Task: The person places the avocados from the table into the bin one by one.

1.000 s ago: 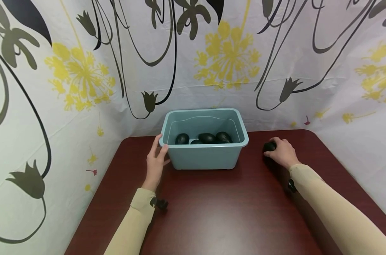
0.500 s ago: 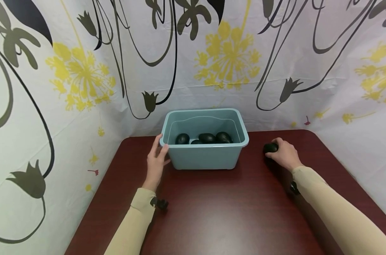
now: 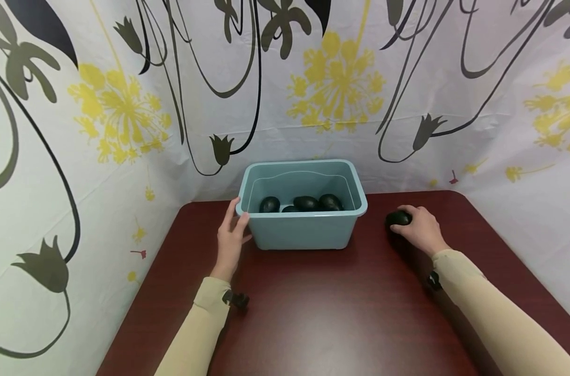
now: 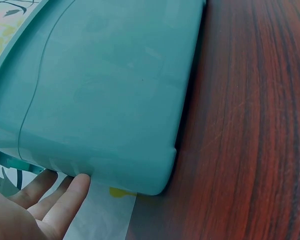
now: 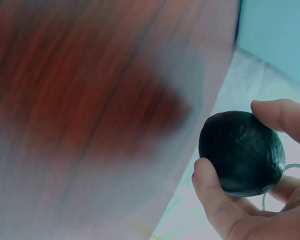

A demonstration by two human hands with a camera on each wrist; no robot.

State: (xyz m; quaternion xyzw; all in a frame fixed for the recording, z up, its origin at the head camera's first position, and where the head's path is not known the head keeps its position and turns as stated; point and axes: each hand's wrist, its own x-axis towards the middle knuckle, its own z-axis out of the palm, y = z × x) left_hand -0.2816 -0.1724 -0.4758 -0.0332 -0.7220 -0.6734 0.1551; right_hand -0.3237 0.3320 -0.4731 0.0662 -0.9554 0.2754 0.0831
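Note:
My right hand (image 3: 421, 228) holds a dark avocado (image 3: 398, 218) at the right side of the table. In the right wrist view, thumb and fingers curl round this avocado (image 5: 242, 152), which shows a slightly bumpy skin. A light blue plastic bin (image 3: 303, 232) stands at the table's back. Inside lie several more dark avocados (image 3: 305, 203), partly hidden by the front rim. With fairly straight fingers, my left hand (image 3: 229, 243) touches the bin's left front corner. The left wrist view has its fingers (image 4: 70, 197) against the bin's outer wall below the rim.
A dark red wooden table (image 3: 332, 313) carries the bin. Behind it and along both sides hangs a white cloth (image 3: 285, 136) printed with flowers. Small black wrist cameras (image 3: 236, 299) sit on both wrists.
The avocado in my right hand shows more fully from between the fingers, and that hand has shifted very slightly. My left hand and the bin stay in place.

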